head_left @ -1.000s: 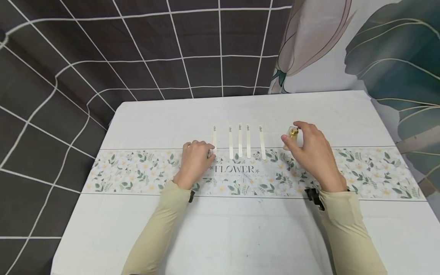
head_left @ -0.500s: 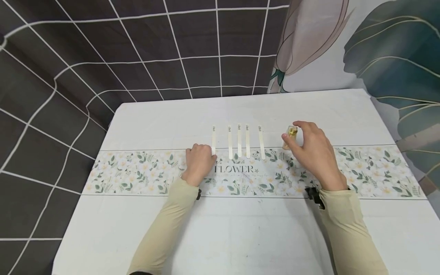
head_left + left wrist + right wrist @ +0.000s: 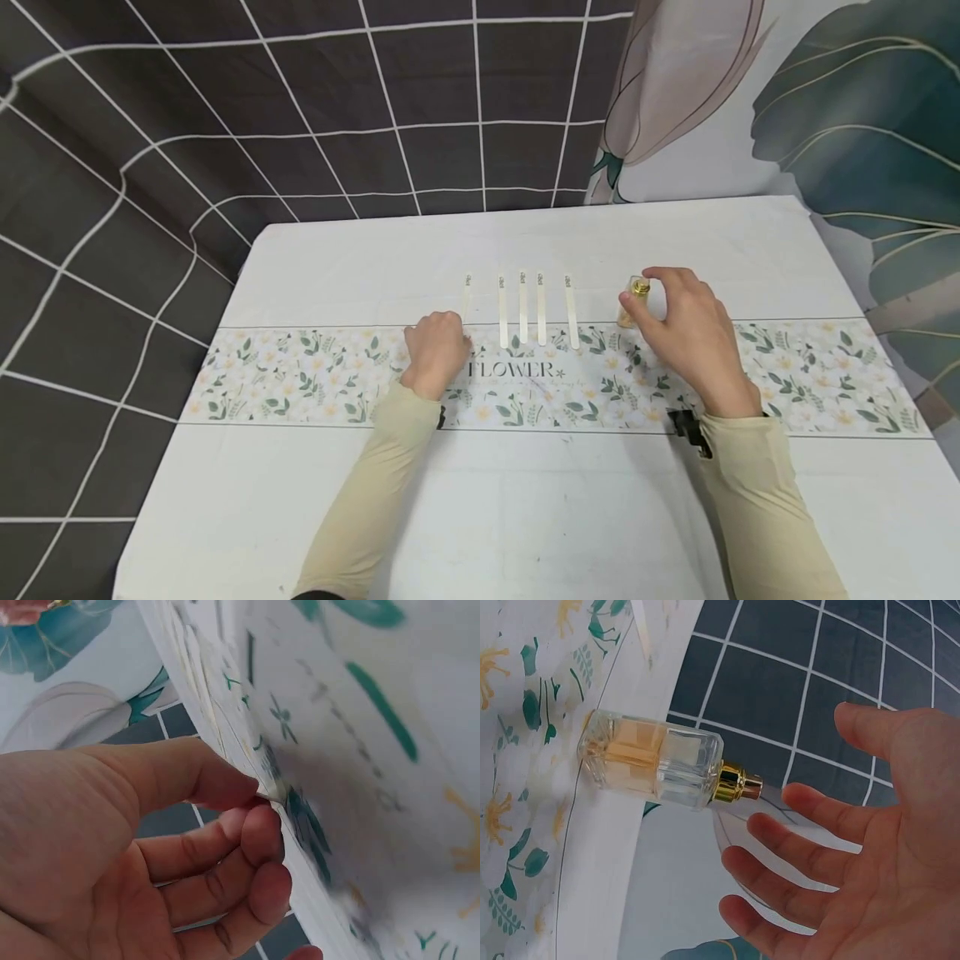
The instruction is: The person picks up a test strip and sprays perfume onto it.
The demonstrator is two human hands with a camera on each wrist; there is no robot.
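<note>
My left hand (image 3: 437, 354) pinches the near end of the leftmost paper test strip (image 3: 467, 296) between thumb and fingers. In the left wrist view only a thin pale edge of that strip (image 3: 270, 798) shows at the fingertips. To its right lie several more white test strips (image 3: 503, 312), each with small dark print at the far end. A square glass perfume bottle (image 3: 652, 761) with amber liquid and a gold spray top stands upright, uncapped. Around it, thumb and fingers spread, hovers my right hand (image 3: 693, 342); the right wrist view shows a gap between fingers and bottle.
A flower-printed band (image 3: 300, 375) with the word FLOWER crosses the white table (image 3: 525, 500). Behind the table hang a dark grid-patterned cloth (image 3: 420, 92) and a leaf-and-petal-patterned cloth (image 3: 847, 108) at the right.
My left hand has shifted slightly right and taken hold of the leftmost strip's near end; the strip now looks thinner, as if tilted. My right hand has hardly moved beside the bottle.
</note>
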